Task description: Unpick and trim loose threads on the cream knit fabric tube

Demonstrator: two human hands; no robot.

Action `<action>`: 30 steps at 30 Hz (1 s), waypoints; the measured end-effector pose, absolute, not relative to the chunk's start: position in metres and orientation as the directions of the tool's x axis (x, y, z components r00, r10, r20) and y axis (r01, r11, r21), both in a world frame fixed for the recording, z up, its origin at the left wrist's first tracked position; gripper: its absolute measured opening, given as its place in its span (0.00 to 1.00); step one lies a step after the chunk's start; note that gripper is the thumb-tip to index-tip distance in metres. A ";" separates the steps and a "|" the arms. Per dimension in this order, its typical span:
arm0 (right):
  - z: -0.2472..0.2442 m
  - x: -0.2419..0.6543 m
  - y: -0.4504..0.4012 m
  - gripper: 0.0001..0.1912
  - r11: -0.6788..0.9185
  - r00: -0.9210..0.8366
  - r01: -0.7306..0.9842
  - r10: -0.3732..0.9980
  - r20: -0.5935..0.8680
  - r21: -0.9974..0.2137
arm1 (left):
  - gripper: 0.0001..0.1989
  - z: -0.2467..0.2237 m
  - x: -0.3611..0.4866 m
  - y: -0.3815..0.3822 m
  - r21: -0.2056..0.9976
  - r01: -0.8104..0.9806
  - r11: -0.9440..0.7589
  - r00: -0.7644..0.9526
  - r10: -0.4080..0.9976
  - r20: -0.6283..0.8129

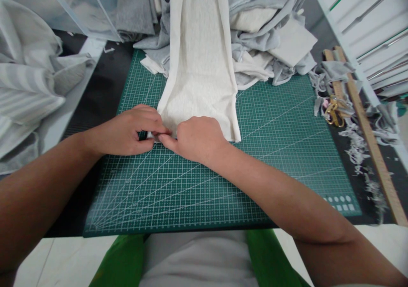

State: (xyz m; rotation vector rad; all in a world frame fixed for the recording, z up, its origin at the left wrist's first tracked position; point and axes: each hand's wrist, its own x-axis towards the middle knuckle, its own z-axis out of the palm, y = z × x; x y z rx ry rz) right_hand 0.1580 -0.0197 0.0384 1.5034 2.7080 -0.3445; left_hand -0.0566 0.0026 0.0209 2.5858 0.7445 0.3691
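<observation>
A long strip of cream fabric (202, 62) runs from the far edge of the view toward me and ends on the green cutting mat (280, 151). At its near left corner my left hand (135, 130) pinches the fabric's edge between thumb and fingers. Right beside it, my right hand (199, 138) is closed on the same near edge, its thumb pointing at the left fingertips. The bit of cloth between the two hands is mostly hidden by the fingers. The near right corner of the fabric lies flat on the mat.
Piles of grey and cream cloth (255, 36) lie behind the mat. Striped grey fabric (28, 83) sits at the left, near a clear plastic bin (86, 7). On the right are a wooden ruler (369, 138), gold-handled scissors (334, 111) and fabric scraps (355, 147).
</observation>
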 end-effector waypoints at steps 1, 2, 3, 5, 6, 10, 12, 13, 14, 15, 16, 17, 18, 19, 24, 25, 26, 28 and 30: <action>0.038 0.158 -0.020 0.35 0.512 -0.535 0.839 0.836 -0.117 -0.182 | 0.10 0.021 -0.057 0.003 0.463 0.443 -0.768 0.823 0.553 0.130; 0.038 0.158 -0.020 0.34 0.513 -0.537 0.838 0.837 -0.106 -0.185 | 0.09 0.021 -0.056 0.003 0.464 0.442 -0.768 0.824 0.552 0.129; 0.038 0.158 -0.020 0.34 0.515 -0.537 0.837 0.838 -0.098 -0.187 | 0.09 0.021 -0.056 0.003 0.464 0.441 -0.768 0.824 0.552 0.129; 0.038 0.157 -0.021 0.34 0.515 -0.537 0.837 0.839 -0.091 -0.188 | 0.09 0.022 -0.056 0.003 0.467 0.440 -0.767 0.824 0.551 0.129; 0.038 0.157 -0.021 0.34 0.514 -0.536 0.837 0.839 -0.094 -0.187 | 0.09 0.022 -0.056 0.003 0.468 0.440 -0.767 0.824 0.551 0.129; 0.038 0.155 -0.021 0.34 0.513 -0.535 0.837 0.839 -0.095 -0.188 | 0.10 0.022 -0.056 0.003 0.463 0.438 -0.771 0.825 0.549 0.134; 0.037 0.154 -0.021 0.33 0.515 -0.537 0.836 0.839 -0.087 -0.190 | 0.11 0.021 -0.056 0.003 0.462 0.436 -0.772 0.825 0.548 0.138; 0.036 0.153 -0.020 0.33 0.515 -0.536 0.836 0.840 -0.086 -0.189 | 0.12 0.021 -0.056 0.003 0.465 0.435 -0.771 0.825 0.548 0.138; 0.036 0.153 -0.020 0.33 0.515 -0.537 0.836 0.839 -0.086 -0.190 | 0.12 0.020 -0.057 0.003 0.468 0.434 -0.770 0.824 0.550 0.139; 0.036 0.153 -0.020 0.33 0.515 -0.537 0.836 0.839 -0.087 -0.190 | 0.12 0.020 -0.057 0.003 0.471 0.434 -0.768 0.823 0.550 0.138; 0.035 0.152 -0.019 0.33 0.515 -0.536 0.837 0.839 -0.089 -0.189 | 0.12 0.020 -0.057 0.003 0.473 0.432 -0.767 0.823 0.550 0.139; 0.035 0.152 -0.019 0.33 0.513 -0.535 0.838 0.840 -0.093 -0.187 | 0.12 0.020 -0.057 0.003 0.475 0.429 -0.768 0.823 0.549 0.144; 0.035 0.152 -0.018 0.33 0.509 -0.531 0.841 0.841 -0.100 -0.185 | 0.11 0.020 -0.057 0.003 0.477 0.425 -0.769 0.824 0.547 0.147; 0.036 0.151 -0.018 0.33 0.504 -0.527 0.844 0.843 -0.109 -0.182 | 0.11 0.021 -0.057 0.003 0.479 0.420 -0.770 0.827 0.543 0.147; 0.039 0.150 -0.017 0.34 0.490 -0.516 0.852 0.845 -0.141 -0.185 | 0.11 0.026 -0.056 0.002 0.475 0.428 -0.768 0.834 0.538 0.118; 0.039 0.150 -0.017 0.34 0.486 -0.513 0.853 0.846 -0.142 -0.187 | 0.11 0.026 -0.056 0.002 0.470 0.429 -0.771 0.838 0.534 0.111; 0.040 0.150 -0.017 0.34 0.484 -0.511 0.855 0.847 -0.145 -0.189 | 0.11 0.026 -0.056 0.002 0.468 0.421 -0.777 0.842 0.527 0.116; 0.041 0.149 -0.017 0.33 0.483 -0.512 0.855 0.845 -0.157 -0.189 | 0.10 0.024 -0.057 0.003 0.480 0.395 -0.784 0.844 0.515 0.147; 0.041 0.148 -0.017 0.33 0.486 -0.515 0.854 0.840 -0.169 -0.189 | 0.10 0.021 -0.057 0.005 0.498 0.389 -0.775 0.835 0.525 0.164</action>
